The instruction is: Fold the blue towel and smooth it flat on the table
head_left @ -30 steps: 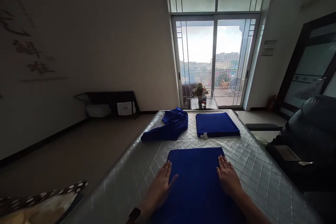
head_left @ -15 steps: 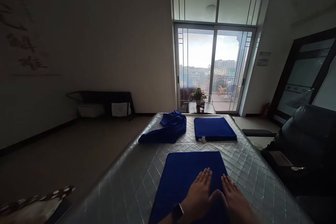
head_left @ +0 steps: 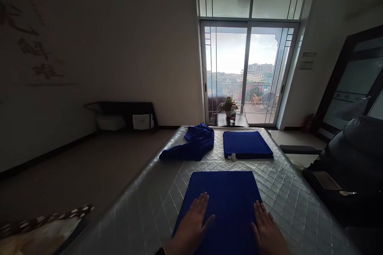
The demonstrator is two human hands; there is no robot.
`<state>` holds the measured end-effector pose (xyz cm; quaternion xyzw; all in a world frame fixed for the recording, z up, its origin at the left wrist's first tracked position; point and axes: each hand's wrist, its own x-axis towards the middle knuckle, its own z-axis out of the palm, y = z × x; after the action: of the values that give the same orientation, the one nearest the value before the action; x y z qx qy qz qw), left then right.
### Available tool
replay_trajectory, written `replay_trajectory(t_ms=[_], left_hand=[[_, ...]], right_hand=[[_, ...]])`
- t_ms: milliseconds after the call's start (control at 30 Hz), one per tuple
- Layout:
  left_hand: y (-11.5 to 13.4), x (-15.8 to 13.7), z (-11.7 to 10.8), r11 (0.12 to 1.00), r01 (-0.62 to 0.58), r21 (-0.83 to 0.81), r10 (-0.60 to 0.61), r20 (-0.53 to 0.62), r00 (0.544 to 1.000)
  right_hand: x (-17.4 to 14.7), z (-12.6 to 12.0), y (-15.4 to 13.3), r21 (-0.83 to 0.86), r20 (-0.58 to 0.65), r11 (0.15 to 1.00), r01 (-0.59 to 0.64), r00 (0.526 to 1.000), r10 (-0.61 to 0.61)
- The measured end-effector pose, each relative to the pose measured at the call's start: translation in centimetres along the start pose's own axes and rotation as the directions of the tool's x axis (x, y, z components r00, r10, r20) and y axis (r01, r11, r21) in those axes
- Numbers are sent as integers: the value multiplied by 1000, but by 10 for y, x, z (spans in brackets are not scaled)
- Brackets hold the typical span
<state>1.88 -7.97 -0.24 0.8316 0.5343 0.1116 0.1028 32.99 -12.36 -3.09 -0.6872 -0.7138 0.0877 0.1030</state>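
A blue folded cloth [head_left: 224, 195] lies flat on the silver quilted table cover [head_left: 146, 203], right in front of me. My left hand [head_left: 193, 221] rests on its left part, palm down, fingers stretched out and the thumb apart. At the cloth's right edge lies my right hand [head_left: 266, 225], also flat with its fingers extended. Neither hand grips anything. Farther back sits a neat blue folded stack [head_left: 247, 144] with white tags at its front edge. To the left of that stack, a crumpled blue cloth [head_left: 194, 143] lies in a loose heap.
A black armchair [head_left: 356, 163] stands close on the right. At the lower left is a polka-dotted fabric item [head_left: 44, 223]. Beyond the far edge, a small table [head_left: 223, 120] holds a potted plant [head_left: 228, 104] and a bottle [head_left: 233, 114], before glass sliding doors [head_left: 226, 55].
My left hand has slid left across the blue folded cloth, away from my right hand. The right hand stays near the right edge. The view has shifted slightly.
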Motion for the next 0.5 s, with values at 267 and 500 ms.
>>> replay_trajectory(t_ms=[267,500], left_hand=[[-45,-31,-12,986,165,10,-165,-45,985],[37,9,-11,998,-14,-54,18,70,997]], right_hand=[[-2,10,13,-19,-25,999,42,999,-42],[-13,34,31,31,-89,997,69,994,-66]])
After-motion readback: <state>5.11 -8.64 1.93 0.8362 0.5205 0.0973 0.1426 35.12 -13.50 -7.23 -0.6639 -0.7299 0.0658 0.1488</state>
